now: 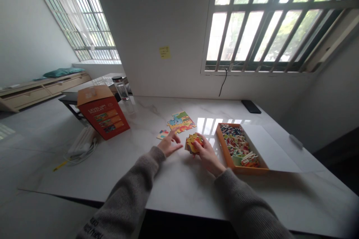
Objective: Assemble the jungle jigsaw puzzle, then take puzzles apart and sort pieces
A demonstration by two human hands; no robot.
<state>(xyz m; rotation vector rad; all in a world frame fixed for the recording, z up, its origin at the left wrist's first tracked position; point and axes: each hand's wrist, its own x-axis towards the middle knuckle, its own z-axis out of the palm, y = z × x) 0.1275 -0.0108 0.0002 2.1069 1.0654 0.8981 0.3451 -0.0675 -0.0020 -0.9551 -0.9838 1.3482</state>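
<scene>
Right hand (208,152), center of frame: closed around stack of puzzle pieces (193,143). Left hand (168,145), just left of stack: fingers spread, nothing visibly held; contact with loose piece (162,134) unclear. Stack probably light, stiff, prone to sliding apart; pinch across outer edges. Joined section (184,121) beyond hands, flat on bench (168,190); likely separates if lifted by one corner. Open box (249,170), right of center: more pieces (237,141) inside.

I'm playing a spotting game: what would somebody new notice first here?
Probably the big red box, standing on the left of the table. Next, in the middle, the right hand holding colourful puzzle pieces. To its right lies an open tray of loose pieces.
</scene>
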